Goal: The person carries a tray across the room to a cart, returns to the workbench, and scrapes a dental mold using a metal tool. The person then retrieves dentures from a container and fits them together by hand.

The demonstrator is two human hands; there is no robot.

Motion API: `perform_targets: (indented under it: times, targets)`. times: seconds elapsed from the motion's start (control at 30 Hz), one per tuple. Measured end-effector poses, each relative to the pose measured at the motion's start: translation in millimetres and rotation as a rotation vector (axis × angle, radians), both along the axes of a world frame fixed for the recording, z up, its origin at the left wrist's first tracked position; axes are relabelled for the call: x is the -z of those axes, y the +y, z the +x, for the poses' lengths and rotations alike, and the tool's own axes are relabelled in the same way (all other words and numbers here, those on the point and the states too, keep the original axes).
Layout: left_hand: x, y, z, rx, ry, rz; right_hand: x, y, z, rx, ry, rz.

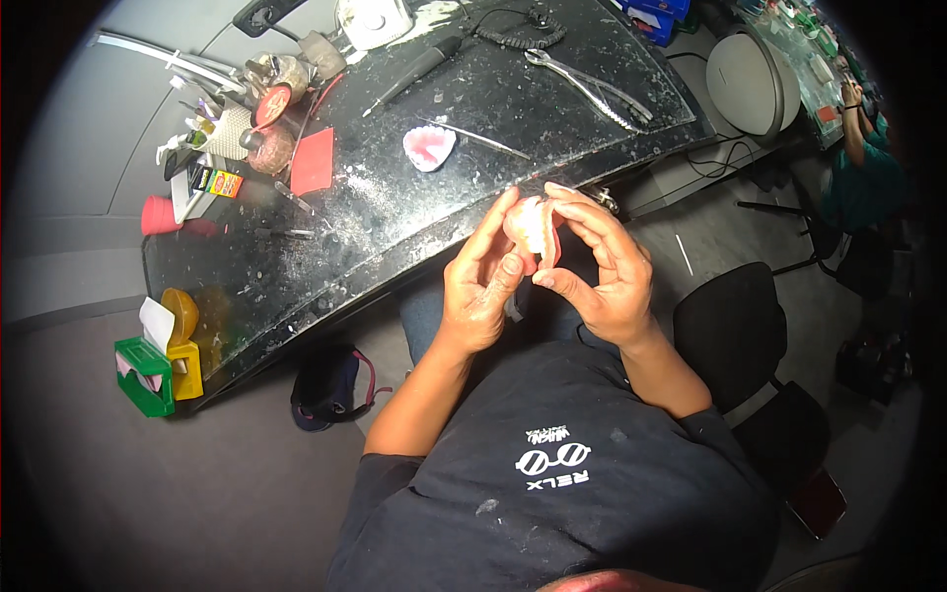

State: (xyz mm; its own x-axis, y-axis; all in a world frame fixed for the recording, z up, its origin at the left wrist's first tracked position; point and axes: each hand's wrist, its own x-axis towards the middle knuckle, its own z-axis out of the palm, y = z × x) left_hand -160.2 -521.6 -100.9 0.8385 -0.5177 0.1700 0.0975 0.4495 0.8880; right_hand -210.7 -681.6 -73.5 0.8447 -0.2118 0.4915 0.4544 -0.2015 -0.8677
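Just off the bench's front edge, both my hands hold a pink and white denture (534,235), apparently with white teeth between pink parts. My left hand (476,291) grips its left side, thumb and fingers closed around it. Against the other side, my right hand (610,281) presses its fingertips and thumb. My fingers hide part of the denture, so I cannot tell whether it is one piece or two. On the dark bench (385,212) beyond lies another pink and white dental piece (428,148), with a thin metal tool (483,138) beside it.
Farther back lie metal pliers (589,87) and a black handpiece (419,74) near a coiled cord (513,37). A pink sheet (313,162), jars and a tool holder (229,133) stand at left. Tissue boxes (145,377) sit at the left corner; a black chair (730,326) is at right.
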Motion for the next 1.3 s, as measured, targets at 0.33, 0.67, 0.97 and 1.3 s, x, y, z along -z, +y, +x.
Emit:
perform_targets:
  times: [0.33,0.67,0.97,1.3]
  targets:
    - [-6,0,1,0.055,-0.036,0.057,0,-1,-2,0.123,0.019,-0.134]
    - [-4,-4,-1,0.037,-0.028,0.04,2,0,-3,0.156,-0.02,-0.174]
    - [-6,-5,-2,0.06,0.056,-0.044,3,-5,0,0.159,-0.177,-0.3]
    - [-7,-8,-2,0.016,-0.028,0.0,-1,-4,-1,0.156,-0.127,-0.262]
